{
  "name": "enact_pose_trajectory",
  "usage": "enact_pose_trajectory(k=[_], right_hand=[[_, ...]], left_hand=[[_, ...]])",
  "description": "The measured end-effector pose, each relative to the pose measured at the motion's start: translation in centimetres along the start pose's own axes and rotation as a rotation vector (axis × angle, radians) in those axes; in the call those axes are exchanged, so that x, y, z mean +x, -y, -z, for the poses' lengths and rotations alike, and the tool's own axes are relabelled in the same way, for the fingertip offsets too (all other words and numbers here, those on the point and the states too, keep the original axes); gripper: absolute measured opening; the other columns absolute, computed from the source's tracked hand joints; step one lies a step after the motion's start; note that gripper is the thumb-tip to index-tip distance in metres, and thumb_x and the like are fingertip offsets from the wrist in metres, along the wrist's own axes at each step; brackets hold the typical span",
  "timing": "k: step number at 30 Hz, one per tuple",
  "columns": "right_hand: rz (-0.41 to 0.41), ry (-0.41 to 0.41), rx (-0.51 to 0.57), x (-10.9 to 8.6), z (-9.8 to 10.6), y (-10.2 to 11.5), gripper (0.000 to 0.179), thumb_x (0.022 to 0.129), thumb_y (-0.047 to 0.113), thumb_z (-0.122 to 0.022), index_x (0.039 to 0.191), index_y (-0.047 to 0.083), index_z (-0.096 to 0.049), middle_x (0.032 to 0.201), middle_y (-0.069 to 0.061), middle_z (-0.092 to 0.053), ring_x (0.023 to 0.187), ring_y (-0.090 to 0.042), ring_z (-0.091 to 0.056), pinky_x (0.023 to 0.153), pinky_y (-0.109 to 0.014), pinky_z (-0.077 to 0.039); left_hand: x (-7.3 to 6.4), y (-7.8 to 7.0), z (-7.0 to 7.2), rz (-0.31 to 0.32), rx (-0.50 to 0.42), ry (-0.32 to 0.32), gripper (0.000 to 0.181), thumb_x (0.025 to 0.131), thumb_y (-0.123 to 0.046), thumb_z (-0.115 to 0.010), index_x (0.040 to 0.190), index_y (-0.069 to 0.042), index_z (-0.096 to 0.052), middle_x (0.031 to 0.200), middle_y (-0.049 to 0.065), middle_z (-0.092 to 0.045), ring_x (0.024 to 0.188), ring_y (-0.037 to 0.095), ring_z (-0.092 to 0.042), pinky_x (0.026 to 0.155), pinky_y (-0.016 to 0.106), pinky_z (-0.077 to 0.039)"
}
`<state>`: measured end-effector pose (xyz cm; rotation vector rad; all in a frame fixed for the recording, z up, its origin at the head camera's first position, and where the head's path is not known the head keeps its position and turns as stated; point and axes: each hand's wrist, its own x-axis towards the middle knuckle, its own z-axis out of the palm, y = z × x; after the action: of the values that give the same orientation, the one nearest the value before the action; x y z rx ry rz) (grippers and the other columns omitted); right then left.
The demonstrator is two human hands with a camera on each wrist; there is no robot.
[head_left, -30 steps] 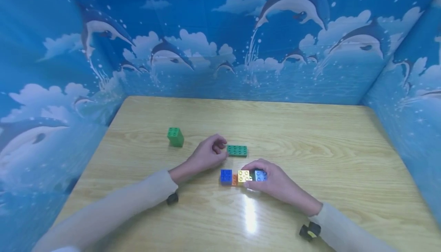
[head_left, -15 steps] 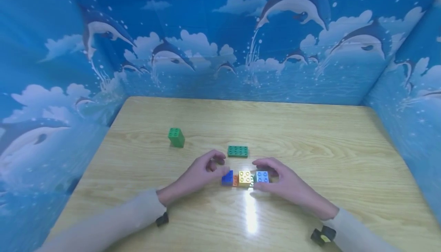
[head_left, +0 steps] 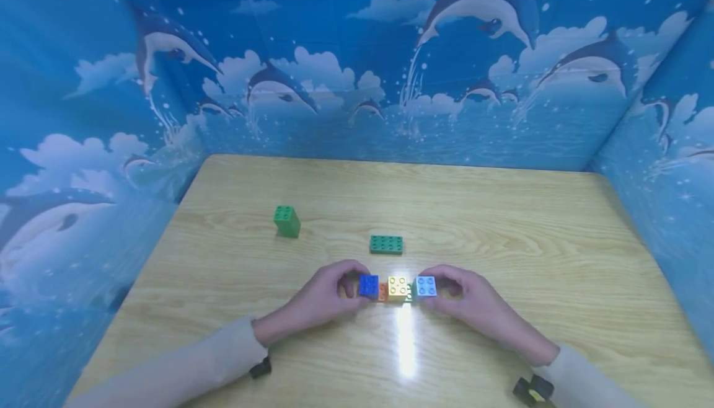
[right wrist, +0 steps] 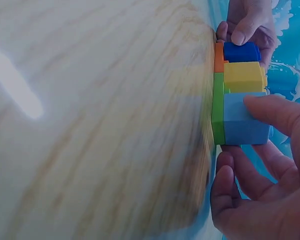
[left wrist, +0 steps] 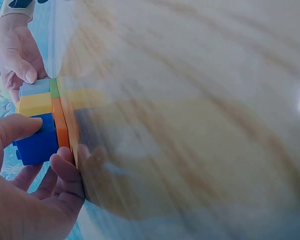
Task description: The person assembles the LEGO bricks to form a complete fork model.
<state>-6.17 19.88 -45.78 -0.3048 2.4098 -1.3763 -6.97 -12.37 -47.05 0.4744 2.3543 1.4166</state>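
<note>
A low row of toy building bricks stands on the table in the head view. Its bottom layer is an orange brick (left wrist: 61, 122) and a light green brick (right wrist: 218, 110). On top sit a dark blue brick (head_left: 369, 286), a yellow brick (head_left: 397, 287) and a light blue brick (head_left: 426, 286), with small gaps between them. My left hand (head_left: 326, 291) pinches the dark blue brick at the row's left end between thumb and fingers. At the other end, my right hand (head_left: 473, 301) holds the light blue brick the same way.
Behind the row lies a flat dark green brick (head_left: 386, 245). A tall green brick block (head_left: 287, 222) stands farther left. The wooden table (head_left: 502, 209) meets a dolphin-print curtain (head_left: 334, 129) at its back and sides.
My left hand has come down from beside the dark green brick and taken hold of the dark blue one. My right hand has shifted right, from the yellow brick to the light blue one.
</note>
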Motion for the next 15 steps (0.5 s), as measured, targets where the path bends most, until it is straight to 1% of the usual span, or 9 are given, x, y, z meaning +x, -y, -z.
enact_pose_trajectory(k=[1, 3, 6, 9, 11, 15], right_hand=[[-0.006, -0.006, -0.009, 0.02, -0.05, 0.04, 0.043, 0.091, 0.026, -0.091, 0.132, 0.021, -0.077, 0.135, 0.000, -0.072, 0.129, -0.030, -0.063, 0.105, -0.056, -0.051], [-0.013, -0.012, -0.021, 0.07, -0.12, 0.11, 0.042, 0.090, 0.024, -0.091, 0.130, 0.021, -0.078, 0.130, 0.001, -0.074, 0.122, -0.027, -0.064, 0.099, -0.049, -0.053], [-0.015, -0.012, -0.026, 0.19, -0.13, 0.03, 0.041, 0.091, 0.023, -0.091, 0.129, 0.022, -0.078, 0.128, 0.002, -0.074, 0.116, -0.023, -0.065, 0.093, -0.041, -0.055], [0.001, 0.002, -0.003, 0.43, -0.06, -0.16, 0.041, 0.092, 0.023, -0.089, 0.131, 0.020, -0.077, 0.123, 0.001, -0.075, 0.110, -0.022, -0.067, 0.088, -0.035, -0.058], [0.023, 0.011, 0.006, 0.61, 0.00, -0.25, 0.042, 0.093, 0.024, -0.088, 0.133, 0.018, -0.076, 0.119, 0.000, -0.075, 0.107, -0.023, -0.068, 0.087, -0.033, -0.060], [0.045, 0.001, 0.004, 1.01, 0.12, -0.11, 0.043, 0.094, 0.025, -0.088, 0.134, 0.018, -0.075, 0.116, 0.002, -0.075, 0.106, -0.023, -0.069, 0.087, -0.033, -0.060]], left_hand=[[-0.03, 0.00, -0.01, 0.003, 0.002, -0.002, 0.044, 0.089, -0.008, -0.090, 0.128, -0.013, -0.072, 0.102, -0.004, -0.070, 0.084, 0.017, -0.066, 0.069, 0.029, -0.058], [-0.05, -0.02, -0.01, 0.006, 0.011, -0.007, 0.042, 0.089, -0.008, -0.090, 0.127, -0.013, -0.073, 0.099, -0.006, -0.071, 0.083, 0.017, -0.066, 0.069, 0.029, -0.058], [0.02, -0.02, 0.06, 0.014, 0.031, -0.015, 0.042, 0.089, -0.010, -0.090, 0.127, -0.014, -0.073, 0.099, -0.006, -0.071, 0.083, 0.017, -0.066, 0.069, 0.029, -0.059], [0.17, 0.10, 0.22, 0.019, 0.048, -0.036, 0.043, 0.089, -0.010, -0.090, 0.128, -0.017, -0.073, 0.100, -0.007, -0.071, 0.084, 0.016, -0.066, 0.069, 0.030, -0.059], [0.29, 0.25, 0.30, 0.013, 0.052, -0.051, 0.043, 0.089, -0.009, -0.090, 0.128, -0.018, -0.073, 0.103, -0.006, -0.071, 0.085, 0.016, -0.067, 0.069, 0.030, -0.059], [0.47, 0.35, 0.57, -0.007, 0.038, -0.072, 0.043, 0.091, -0.006, -0.088, 0.128, -0.020, -0.072, 0.111, -0.005, -0.073, 0.086, 0.016, -0.067, 0.071, 0.030, -0.060]])
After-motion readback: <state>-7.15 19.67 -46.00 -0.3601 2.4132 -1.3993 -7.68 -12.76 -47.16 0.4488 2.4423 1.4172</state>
